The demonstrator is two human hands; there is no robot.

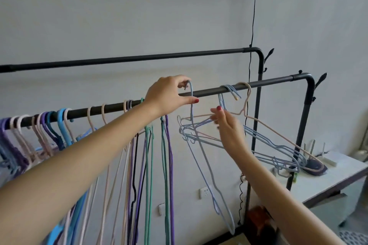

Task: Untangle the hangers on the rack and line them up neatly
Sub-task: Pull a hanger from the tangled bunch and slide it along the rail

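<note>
The left hand [169,93] pinches the hook of a pale blue hanger [201,145] at the front rail [268,84] of the rack. Just right of it, the right hand [227,123], fingers loosely apart, touches a tangled bunch of blue hangers [278,149] hanging skewed from that rail. Left of the left hand, the other hangers [135,155] hang in a row.

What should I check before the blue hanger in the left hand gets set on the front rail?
1. Left hand grips the hook of the light blue hanger: ok.
2. Hook seated over the front rail: not ok, it sits above the rail, held up.
3. Held hanger free of the blue hanger cluster: cannot tell, the wires overlap.
4. Right hand steadying the cluster: cannot tell, fingers blurred at the necks.
5. Cluster hooks and the beige hanger seated on the rail: ok.
6. Bare rail between hand and cluster: ok.
</note>
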